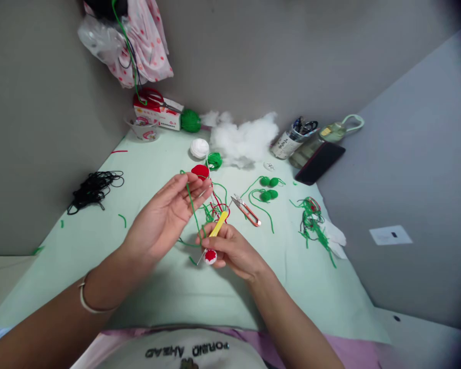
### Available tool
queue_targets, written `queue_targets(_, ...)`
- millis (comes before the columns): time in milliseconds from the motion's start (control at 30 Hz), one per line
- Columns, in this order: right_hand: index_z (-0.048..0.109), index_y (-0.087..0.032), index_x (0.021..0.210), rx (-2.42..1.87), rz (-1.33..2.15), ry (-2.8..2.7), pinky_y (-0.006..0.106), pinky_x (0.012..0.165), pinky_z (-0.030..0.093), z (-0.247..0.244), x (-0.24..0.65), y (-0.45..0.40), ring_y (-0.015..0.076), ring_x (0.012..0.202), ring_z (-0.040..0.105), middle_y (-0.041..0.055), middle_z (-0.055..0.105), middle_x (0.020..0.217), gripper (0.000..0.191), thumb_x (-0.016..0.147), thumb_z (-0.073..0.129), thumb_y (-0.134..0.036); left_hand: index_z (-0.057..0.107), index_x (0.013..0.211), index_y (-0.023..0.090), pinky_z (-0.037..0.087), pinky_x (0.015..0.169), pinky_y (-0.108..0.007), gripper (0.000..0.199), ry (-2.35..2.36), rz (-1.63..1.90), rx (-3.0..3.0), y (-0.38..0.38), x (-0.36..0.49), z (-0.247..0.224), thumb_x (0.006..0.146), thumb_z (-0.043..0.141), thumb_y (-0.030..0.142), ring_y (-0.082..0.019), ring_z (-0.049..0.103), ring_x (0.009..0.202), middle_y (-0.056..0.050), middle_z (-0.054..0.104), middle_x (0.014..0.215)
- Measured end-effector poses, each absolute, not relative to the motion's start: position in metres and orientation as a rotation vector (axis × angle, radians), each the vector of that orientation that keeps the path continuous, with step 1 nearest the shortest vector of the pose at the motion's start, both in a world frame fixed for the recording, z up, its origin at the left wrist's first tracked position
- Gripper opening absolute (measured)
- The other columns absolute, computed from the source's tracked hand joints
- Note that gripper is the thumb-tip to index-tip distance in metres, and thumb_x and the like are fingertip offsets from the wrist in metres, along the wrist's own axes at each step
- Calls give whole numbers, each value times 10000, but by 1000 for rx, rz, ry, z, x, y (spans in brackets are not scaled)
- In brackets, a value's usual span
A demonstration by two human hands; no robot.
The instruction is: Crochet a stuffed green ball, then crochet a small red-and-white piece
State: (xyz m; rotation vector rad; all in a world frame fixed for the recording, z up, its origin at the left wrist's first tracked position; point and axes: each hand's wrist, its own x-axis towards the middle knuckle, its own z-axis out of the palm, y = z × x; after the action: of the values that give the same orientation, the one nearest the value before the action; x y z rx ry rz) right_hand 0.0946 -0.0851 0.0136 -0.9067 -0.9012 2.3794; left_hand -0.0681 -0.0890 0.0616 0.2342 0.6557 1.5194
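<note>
My left hand [161,218] is raised over the table, palm turned up and fingers bent around a strand of green yarn [193,205] that runs from its fingertips down to my right hand. Pinched in my right hand [228,246] is a crochet hook with a yellow handle [219,223]; its thin metal end points down and left. Beside those fingertips is a small red and white crocheted piece [210,257], partly covered by them. Tangled green and red yarn [217,210] lies just beyond the hands.
Orange-handled thread snips [248,211] and small green balls [269,195] lie right of the hands. Behind are a red ball [200,171], white yarn [199,148] and white stuffing [244,138]. Black yarn [94,189] is left; a phone [319,163] and yarn scraps [315,225] are right.
</note>
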Motion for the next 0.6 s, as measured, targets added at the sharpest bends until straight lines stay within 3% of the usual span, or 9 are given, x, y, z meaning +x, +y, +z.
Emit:
queue_targets(300, 689, -127, 775, -900, 2410, -936, 166, 375, 210, 11, 109, -81, 23, 429, 343, -72, 489, 548, 209, 730, 832, -272, 672, 783, 193, 596, 977, -331, 275, 720, 1671, 203, -60, -94, 73, 1008, 522, 145, -140, 735, 925, 5, 703, 800)
queue_targets(433, 750, -127, 970, -966, 2362, -941, 165, 381, 224, 7, 118, -78, 28, 469, 336, -63, 499, 612, 252, 756, 816, -242, 670, 803, 185, 610, 848, -253, 251, 704, 1693, 199, -53, -105, 76, 1010, 529, 159, -97, 710, 764, 22, 655, 733)
queue_targets(533, 753, -142, 1129, -984, 2315, -966, 164, 376, 233, 7, 127, -76, 30, 492, 356, -53, 507, 682, 376, 767, 812, -227, 675, 869, 153, 469, 539, -100, 197, 676, 1548, 281, -59, -101, 66, 1003, 531, 149, -15, 492, 482, 53, 552, 650)
queue_targets(600, 758, -148, 1141, -952, 2314, -995, 162, 365, 226, 10, 132, -75, 26, 480, 362, -58, 492, 684, 374, 782, 809, -236, 655, 848, 160, 347, 433, -130, 154, 759, 1413, 523, -66, -91, 53, 978, 576, 187, -17, 360, 436, 48, 563, 698)
